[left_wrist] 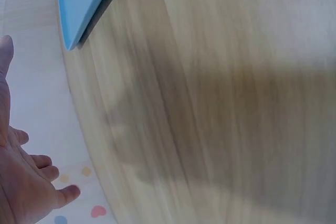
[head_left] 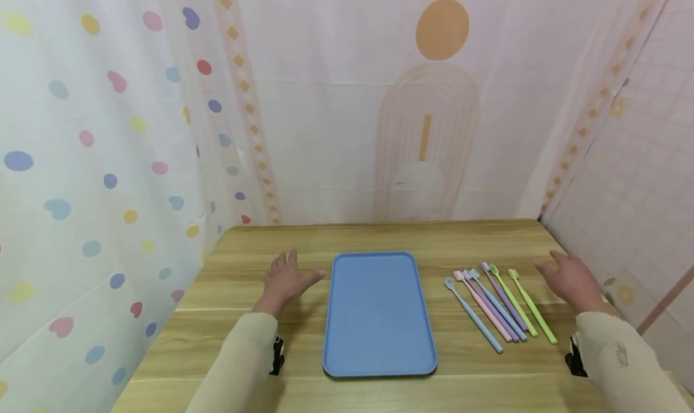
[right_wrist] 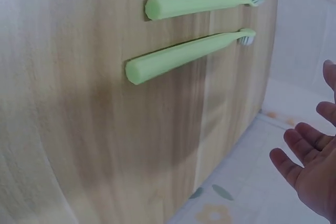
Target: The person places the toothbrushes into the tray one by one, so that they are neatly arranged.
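A flat blue tray (head_left: 379, 313) lies at the middle of the wooden table. To its right, several toothbrushes in blue, pink, purple and green lie side by side, among them a blue toothbrush (head_left: 474, 316) nearest the tray and a green toothbrush (head_left: 534, 307) at the far right. My left hand (head_left: 283, 282) hovers left of the tray, fingers spread, holding nothing. Beyond the green toothbrush, my right hand (head_left: 572, 280) is held over the table's right side, its fingers loosely extended and nothing in them. The right wrist view shows the same green toothbrush (right_wrist: 184, 57) bristles down.
The wooden table (head_left: 293, 241) has rounded back corners. Behind it hangs a patterned curtain (head_left: 325, 130), with a dotted curtain (head_left: 97, 220) along the left and a checked one (head_left: 645, 190) on the right.
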`<state>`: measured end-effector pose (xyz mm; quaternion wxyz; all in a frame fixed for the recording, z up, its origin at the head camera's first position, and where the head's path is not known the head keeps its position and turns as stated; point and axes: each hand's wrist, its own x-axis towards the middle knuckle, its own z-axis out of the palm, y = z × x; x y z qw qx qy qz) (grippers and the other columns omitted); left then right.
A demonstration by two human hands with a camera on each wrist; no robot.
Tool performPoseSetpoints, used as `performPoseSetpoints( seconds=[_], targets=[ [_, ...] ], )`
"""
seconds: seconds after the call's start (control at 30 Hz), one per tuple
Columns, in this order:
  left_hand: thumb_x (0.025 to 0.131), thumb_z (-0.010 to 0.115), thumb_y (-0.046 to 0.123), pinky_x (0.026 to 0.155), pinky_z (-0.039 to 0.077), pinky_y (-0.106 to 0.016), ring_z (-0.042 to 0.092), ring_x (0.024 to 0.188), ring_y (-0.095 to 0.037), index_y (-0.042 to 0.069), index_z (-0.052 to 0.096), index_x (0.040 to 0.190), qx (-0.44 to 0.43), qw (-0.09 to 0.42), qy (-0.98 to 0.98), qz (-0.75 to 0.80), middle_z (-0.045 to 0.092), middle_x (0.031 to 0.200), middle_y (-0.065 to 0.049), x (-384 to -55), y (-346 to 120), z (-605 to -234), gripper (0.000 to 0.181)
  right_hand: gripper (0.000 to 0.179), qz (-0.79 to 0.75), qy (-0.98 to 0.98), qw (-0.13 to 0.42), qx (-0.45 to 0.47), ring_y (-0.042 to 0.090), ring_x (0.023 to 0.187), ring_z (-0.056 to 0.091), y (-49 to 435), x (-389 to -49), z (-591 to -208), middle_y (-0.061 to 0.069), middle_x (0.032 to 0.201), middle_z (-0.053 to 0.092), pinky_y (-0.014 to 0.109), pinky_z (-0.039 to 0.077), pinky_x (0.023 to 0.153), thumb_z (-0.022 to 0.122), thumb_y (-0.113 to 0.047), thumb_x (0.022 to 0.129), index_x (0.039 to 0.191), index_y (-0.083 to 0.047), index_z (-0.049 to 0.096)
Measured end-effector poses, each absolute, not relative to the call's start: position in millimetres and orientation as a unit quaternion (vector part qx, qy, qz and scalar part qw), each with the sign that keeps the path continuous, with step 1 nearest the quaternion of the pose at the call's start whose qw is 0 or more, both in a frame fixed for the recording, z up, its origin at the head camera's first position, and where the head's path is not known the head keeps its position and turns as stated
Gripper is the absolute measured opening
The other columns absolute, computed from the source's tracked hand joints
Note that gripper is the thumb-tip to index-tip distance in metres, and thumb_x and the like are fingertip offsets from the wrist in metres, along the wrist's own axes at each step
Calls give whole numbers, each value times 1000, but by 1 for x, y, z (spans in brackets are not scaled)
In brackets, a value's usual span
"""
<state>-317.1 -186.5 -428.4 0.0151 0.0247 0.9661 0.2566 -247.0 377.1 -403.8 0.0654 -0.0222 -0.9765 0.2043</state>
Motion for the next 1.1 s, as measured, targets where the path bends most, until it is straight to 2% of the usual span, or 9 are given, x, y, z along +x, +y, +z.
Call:
performPoseSetpoints(
  seconds=[0.13,0.37,0.47,0.67,0.87,1.03,1.1],
  targets=[
    [90,62,59,108,13,-74,11,141,-56,-3,14,156,21,20,956,293,12,155,-37,-316,-185,-434,103,73,235,-970,50,-41,64,119,34,381,-245,-409,48,135,32,70,34,97,38,-40,106,136,27,32],
    [93,65,47,111,20,-66,13,141,-54,-5,14,156,16,42,924,381,13,154,-37,-313,-181,-442,95,74,274,-959,39,-59,62,114,42,384,-238,-413,49,131,37,66,42,89,36,-41,106,136,27,33],
    [94,66,44,111,25,-63,22,140,-52,-7,18,154,16,43,916,397,21,153,-37,-312,-180,-446,92,73,288,-955,32,-58,61,114,44,384,-238,-414,48,130,39,64,44,88,36,-42,106,135,26,35],
    [94,67,41,106,36,-60,39,133,-49,-5,23,154,18,68,895,441,36,147,-34,-308,-178,-454,88,75,377,-922,-12,-89,58,117,46,385,-239,-417,46,138,31,58,49,89,35,-43,106,140,24,28],
    [94,68,35,96,48,-51,51,121,-39,-5,26,153,11,93,872,481,46,139,-28,-303,-176,-457,83,73,460,-879,-33,-118,55,124,43,385,-239,-430,43,145,27,42,55,85,38,-39,106,144,21,25],
    [93,71,26,87,53,-44,53,113,-33,-8,31,150,12,97,852,515,50,131,-25,-301,-174,-463,78,73,488,-862,-44,-132,52,126,43,388,-240,-436,41,146,28,35,56,83,40,-40,105,145,20,26],
    [91,73,23,87,54,-44,57,109,-33,-8,33,149,12,96,848,521,51,128,-25,-301,-173,-466,76,73,492,-859,-45,-133,48,122,49,389,-240,-438,41,144,32,34,56,82,42,-39,105,144,21,27]
  ],
)
